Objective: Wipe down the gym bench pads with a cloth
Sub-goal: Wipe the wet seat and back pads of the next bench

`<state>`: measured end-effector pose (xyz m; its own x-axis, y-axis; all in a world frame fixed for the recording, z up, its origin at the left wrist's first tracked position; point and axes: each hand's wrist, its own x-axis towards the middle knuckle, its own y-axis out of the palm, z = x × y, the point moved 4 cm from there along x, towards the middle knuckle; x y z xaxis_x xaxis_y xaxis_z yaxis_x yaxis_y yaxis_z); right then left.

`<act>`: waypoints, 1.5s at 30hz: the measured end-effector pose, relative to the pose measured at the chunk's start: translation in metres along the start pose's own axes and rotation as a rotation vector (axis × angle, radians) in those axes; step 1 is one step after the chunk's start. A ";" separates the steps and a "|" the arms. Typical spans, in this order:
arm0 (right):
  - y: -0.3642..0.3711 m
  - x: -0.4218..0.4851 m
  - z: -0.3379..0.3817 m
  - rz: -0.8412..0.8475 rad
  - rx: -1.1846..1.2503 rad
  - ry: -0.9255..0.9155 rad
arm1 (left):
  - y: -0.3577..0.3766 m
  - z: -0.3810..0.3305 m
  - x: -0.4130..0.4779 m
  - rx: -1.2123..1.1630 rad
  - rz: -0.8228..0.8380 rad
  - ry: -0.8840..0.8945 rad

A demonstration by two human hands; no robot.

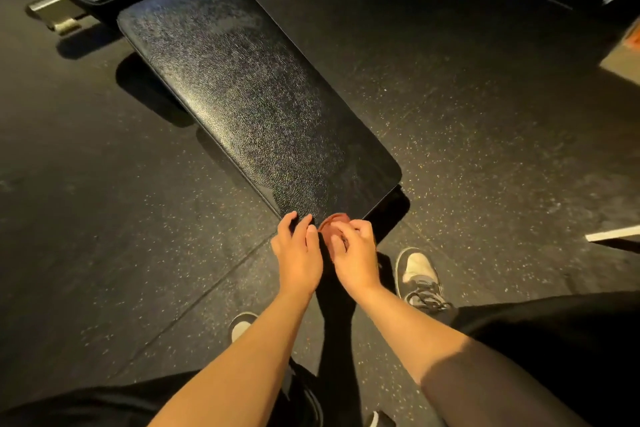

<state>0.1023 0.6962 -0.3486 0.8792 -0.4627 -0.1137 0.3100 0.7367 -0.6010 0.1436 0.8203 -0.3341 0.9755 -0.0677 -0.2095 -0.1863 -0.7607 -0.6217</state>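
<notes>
Right hand (355, 255) pinching brown cloth (335, 220) at bench pad (249, 97) end, left hand (298, 250) beside, relaxed fingers (288, 222) touching pad

Just dark speckled rubber floor (485, 114), a white strip (613, 232) lying off right, and a grey-white sneaker (420, 274) nearby.

1. The floor (485, 135) is dark rubber with many small light specks.
2. Thin seams (204, 291) cross it, so it seems to be laid in big tiles.
3. A grey metal foot (52, 12) stands on the floor at the upper left, and a shadow lies beside it.
4. A white strip (613, 233) comes in from the right edge.
5. A tan and orange thing (623, 59) lies at the far right; it is perhaps a box, but it is cut off.
6. The light is warm and dim, and the upper corners are almost black.
</notes>
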 end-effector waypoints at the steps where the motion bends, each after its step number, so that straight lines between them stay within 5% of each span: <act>1: -0.005 0.008 -0.003 -0.039 0.014 0.022 | -0.001 0.000 0.001 0.034 -0.008 0.037; 9: -0.017 0.055 -0.009 -0.188 0.193 0.194 | -0.003 0.002 0.007 0.219 0.052 0.210; 18: 0.021 -0.008 -0.014 0.042 0.309 0.168 | 0.004 -0.010 -0.001 0.094 0.142 0.112; 25: -0.007 -0.028 0.029 -0.047 0.693 0.341 | -0.012 -0.014 -0.029 -0.132 0.381 0.111; 34: 0.007 -0.053 0.097 0.077 0.856 0.346 | -0.070 -0.012 -0.047 -0.539 0.325 -0.110; 39: 0.016 -0.048 0.116 0.148 0.711 0.283 | -0.080 0.000 -0.041 -0.636 0.197 -0.107; 45: 0.030 -0.015 0.111 0.101 0.241 0.077 | -0.097 0.027 0.007 -0.416 -0.019 0.011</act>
<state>0.1381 0.7799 -0.2767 0.8828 -0.4103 -0.2288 0.3076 0.8730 -0.3786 0.1651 0.9110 -0.2956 0.9799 -0.0563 -0.1913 -0.1072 -0.9576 -0.2673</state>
